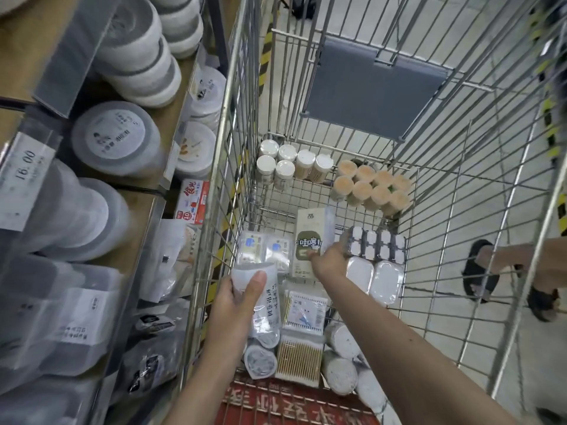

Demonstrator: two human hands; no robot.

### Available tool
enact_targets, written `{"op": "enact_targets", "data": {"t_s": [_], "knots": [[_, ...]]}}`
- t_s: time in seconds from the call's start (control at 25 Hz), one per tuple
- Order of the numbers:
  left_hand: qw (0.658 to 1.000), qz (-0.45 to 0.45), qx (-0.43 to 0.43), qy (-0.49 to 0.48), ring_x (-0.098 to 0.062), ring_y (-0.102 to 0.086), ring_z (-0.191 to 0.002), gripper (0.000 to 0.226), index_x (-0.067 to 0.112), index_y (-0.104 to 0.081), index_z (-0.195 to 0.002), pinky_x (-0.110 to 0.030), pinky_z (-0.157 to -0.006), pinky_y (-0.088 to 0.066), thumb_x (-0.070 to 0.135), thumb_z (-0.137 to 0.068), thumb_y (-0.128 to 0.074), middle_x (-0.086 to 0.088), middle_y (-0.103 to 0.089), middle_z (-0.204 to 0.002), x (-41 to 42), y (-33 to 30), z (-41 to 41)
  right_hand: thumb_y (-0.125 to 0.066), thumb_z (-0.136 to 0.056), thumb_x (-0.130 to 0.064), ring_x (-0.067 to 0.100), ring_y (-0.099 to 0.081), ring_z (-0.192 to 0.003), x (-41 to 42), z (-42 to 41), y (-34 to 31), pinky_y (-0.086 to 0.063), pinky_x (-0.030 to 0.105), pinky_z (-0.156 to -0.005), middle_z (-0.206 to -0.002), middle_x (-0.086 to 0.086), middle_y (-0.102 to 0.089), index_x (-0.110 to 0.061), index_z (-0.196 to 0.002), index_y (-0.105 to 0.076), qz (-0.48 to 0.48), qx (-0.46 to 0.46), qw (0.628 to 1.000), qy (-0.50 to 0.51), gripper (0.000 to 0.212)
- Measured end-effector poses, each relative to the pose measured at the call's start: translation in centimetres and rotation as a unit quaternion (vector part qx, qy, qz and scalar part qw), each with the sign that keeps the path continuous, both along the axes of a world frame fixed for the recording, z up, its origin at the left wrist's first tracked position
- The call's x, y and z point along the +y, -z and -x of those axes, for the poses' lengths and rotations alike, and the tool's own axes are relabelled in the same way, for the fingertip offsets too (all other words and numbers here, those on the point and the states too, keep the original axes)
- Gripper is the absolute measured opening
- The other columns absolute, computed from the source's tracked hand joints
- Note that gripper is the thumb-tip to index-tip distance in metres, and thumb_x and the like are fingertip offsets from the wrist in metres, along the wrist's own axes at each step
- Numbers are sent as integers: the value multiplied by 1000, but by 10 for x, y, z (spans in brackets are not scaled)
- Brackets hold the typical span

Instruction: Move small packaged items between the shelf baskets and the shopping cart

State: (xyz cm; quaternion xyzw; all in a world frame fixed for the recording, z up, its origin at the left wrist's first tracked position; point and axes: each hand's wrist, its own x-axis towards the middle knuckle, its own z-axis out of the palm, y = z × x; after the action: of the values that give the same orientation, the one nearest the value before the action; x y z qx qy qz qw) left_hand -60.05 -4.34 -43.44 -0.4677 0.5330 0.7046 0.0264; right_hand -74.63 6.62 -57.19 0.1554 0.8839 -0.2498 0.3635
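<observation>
Filling most of the view, the wire shopping cart (460,185) holds our stock, with the shelf (144,210) of stacked containers at nine o'clock. At twelve o'clock on the cart floor stand white-lidded jars (287,164) and a cluster of tan-topped jars (372,188). Our left hand (236,302) wraps its fingers and thumb around a clear sleeve of cups (265,299), raised above the cart's near left corner. Our right hand (329,259) reaches to the centre and grasps a green-and-white box (310,237), though its fingertips are hidden. We judge that lifting the box could snag the neighbouring tray pack (376,243) at three o'clock, or that the slippery sleeve could slide from a one-handed grip.
</observation>
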Motion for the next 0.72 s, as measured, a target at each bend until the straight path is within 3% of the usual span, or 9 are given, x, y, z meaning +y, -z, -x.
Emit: {"op": "enact_targets", "data": {"t_s": [0.2, 0.28, 0.36, 0.44, 0.52, 0.56, 0.64, 0.72], "knots": [[1000, 4, 3, 10, 4, -66, -74, 39, 21, -56, -111, -8, -54, -46, 41, -77, -57, 1, -68, -98, 1, 2, -3, -45, -95, 3, 34, -51, -119, 9, -2, 3, -45, 38, -94, -138, 23, -44, -3, -149, -6, -9, -35, 999, 7, 67], [1000, 7, -4, 9, -1, -67, -76, 40, 19, -55, -113, -10, -56, -48, 40, -80, -58, 0, -68, -100, 2, 4, -4, -50, -94, -2, 33, -54, -116, 12, -4, 9, -49, 36, -91, -135, 21, -48, -1, -147, -14, -14, -50, 998, -22, 64], [999, 19, -20, 32, -2, -66, -82, 45, 21, -53, -116, -13, -60, -48, 44, -78, -59, 2, -67, -104, 2, 6, -7, -52, -91, -8, 28, -57, -102, 11, -6, 4, -50, 35, -78, -126, 22, -52, 0, -140, -29, -21, -67, 996, -48, 54], [998, 14, -36, 58, 1, -65, -80, 38, 21, -49, -117, -11, -57, -48, 34, -83, -63, 4, -65, -104, 3, 6, -9, -51, -90, -13, 25, -56, -94, 9, -10, -16, -48, 35, -80, -121, 24, -46, -3, -126, -43, -8, -21, 996, -90, 38], [994, 1, -50, 96, 1, -64, -76, 34, 20, -44, -116, -9, -53, -47, 17, -88, -63, 2, -63, -103, 4, 5, -12, -51, -94, -20, 26, -53, -112, 12, -15, -47, -43, 34, -93, -133, 17, -46, -5, -131, -46, 72, 29, 990, -117, 41], [991, -2, -52, 120, -1, -64, -80, 36, 20, -43, -116, -11, -56, -48, 12, -88, -63, 2, -62, -105, 5, 6, -13, -51, -95, -27, 22, -52, -115, 14, -18, -67, -43, 33, -95, -135, 10, -49, -9, -134, -45, 142, 11, 982, -124, 43], [985, -2, -55, 162, -8, -63, -94, 41, 21, -43, -117, -20, -72, -52, 8, -85, -66, 0, -62, -111, 7, 9, -14, -52, -94, -42, 14, -55, -112, 18, -26, -102, -45, 33, -97, -131, -1, -54, -21, -135, -47, 263, -96, 943, -178, 46], [979, 20, -73, 187, -16, -64, -99, 44, 18, -48, -116, -37, -84, -54, 9, -80, -72, -1, -65, -109, 9, 14, -15, -57, -89, -47, 12, -57, -110, 22, -35, -117, -48, 33, -96, -129, -5, -55, -25, -136, -46, 282, -166, 907, -265, 53]]}}
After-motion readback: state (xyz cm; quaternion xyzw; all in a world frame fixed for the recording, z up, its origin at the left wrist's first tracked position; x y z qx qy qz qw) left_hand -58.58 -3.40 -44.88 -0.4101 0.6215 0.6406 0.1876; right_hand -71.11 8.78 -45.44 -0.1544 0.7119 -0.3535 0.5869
